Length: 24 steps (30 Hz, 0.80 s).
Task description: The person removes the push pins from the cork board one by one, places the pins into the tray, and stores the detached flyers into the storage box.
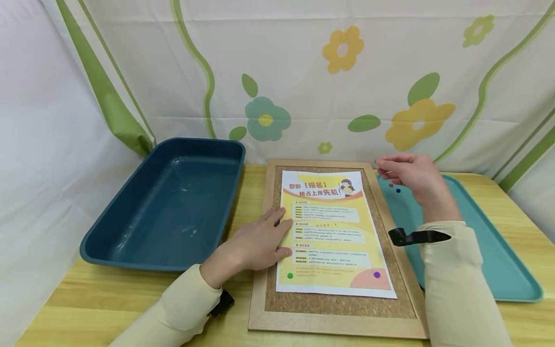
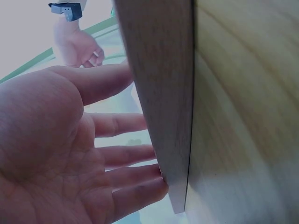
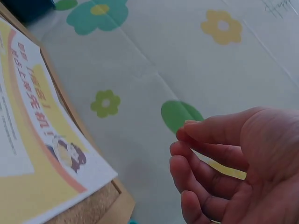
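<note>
A yellow and white printed poster (image 1: 329, 231) lies on a wood-framed cork board (image 1: 347, 307). A green push pin (image 1: 290, 275) and a purple push pin (image 1: 376, 274) stand at its lower corners. My left hand (image 1: 256, 241) rests on the board's left rail with fingers extended, the tips at the poster's left edge. In the left wrist view those fingers (image 2: 126, 156) lie against the wooden rail (image 2: 163, 93). Above the board's upper right corner, my right hand (image 1: 405, 173) brings thumb and index fingertip together. A tiny greyish speck shows there; its kind is hidden.
Left of the board stands a deep dark blue bin (image 1: 162, 212). A teal tray (image 1: 485, 250) lies to the right, with a red pin (image 1: 391, 185) and a blue pin (image 1: 398, 191) in view. A flowered cloth (image 1: 303, 72) hangs behind the wooden table (image 1: 108, 294).
</note>
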Motion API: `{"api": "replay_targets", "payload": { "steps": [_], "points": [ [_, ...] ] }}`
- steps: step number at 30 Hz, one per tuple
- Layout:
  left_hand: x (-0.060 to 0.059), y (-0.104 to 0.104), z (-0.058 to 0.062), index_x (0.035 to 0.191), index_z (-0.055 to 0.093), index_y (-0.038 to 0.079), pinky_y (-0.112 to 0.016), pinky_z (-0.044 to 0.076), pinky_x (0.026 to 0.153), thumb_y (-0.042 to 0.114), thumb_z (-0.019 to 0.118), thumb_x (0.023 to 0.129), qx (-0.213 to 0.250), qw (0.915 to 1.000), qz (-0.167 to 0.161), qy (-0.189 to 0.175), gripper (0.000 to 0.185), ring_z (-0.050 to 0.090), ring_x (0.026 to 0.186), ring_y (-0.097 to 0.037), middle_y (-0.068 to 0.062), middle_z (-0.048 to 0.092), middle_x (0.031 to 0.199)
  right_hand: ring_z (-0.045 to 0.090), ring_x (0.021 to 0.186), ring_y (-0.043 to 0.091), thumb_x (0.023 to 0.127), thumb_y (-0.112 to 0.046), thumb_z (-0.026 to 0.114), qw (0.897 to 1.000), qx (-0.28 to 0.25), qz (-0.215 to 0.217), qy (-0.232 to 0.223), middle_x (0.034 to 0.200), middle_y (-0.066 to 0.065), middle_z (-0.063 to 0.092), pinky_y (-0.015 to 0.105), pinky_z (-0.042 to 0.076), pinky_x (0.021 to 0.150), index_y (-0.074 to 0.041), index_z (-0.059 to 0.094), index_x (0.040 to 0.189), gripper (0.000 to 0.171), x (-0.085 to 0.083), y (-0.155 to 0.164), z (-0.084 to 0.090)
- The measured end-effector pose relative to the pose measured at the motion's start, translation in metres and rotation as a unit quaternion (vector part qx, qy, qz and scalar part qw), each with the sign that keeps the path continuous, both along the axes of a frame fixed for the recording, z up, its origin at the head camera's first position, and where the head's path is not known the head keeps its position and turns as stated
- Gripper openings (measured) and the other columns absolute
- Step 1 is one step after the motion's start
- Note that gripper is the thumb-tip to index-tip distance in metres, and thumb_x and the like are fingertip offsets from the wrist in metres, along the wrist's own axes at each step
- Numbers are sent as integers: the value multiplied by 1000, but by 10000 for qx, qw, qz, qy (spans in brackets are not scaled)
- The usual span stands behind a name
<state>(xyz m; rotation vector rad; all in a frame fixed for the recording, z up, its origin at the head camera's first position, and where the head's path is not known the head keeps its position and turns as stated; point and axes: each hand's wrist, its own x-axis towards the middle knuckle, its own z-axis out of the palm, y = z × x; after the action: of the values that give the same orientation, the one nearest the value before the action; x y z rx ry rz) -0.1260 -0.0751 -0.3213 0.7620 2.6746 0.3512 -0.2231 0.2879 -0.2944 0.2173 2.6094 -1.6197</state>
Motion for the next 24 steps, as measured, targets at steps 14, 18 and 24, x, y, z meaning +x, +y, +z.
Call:
{"api": "replay_targets", "payload": {
  "steps": [14,18,24],
  "points": [
    [0,-2,0,162,46,11,-53,43,123,35,65,106,114,9999,13,-13,63,22,166,-34,-14,27,176,70,94,8,96,-54,75,9985,391,367,150,89,-24,75,31,46,66,-38,79,110,22,15,-35,28],
    [0,-2,0,162,45,12,-54,42,124,37,64,107,81,10000,32,-29,64,20,166,-35,-14,26,177,69,96,10,96,-55,75,9978,499,414,158,92,-25,75,32,44,65,-38,80,112,24,21,-42,35],
    [0,-2,-1,162,45,12,-54,41,125,37,65,106,64,10000,43,-29,64,20,166,-36,-14,26,177,71,93,8,97,-50,76,9973,433,494,328,91,-22,77,27,50,76,-30,81,115,27,26,-52,40]
  ]
}}
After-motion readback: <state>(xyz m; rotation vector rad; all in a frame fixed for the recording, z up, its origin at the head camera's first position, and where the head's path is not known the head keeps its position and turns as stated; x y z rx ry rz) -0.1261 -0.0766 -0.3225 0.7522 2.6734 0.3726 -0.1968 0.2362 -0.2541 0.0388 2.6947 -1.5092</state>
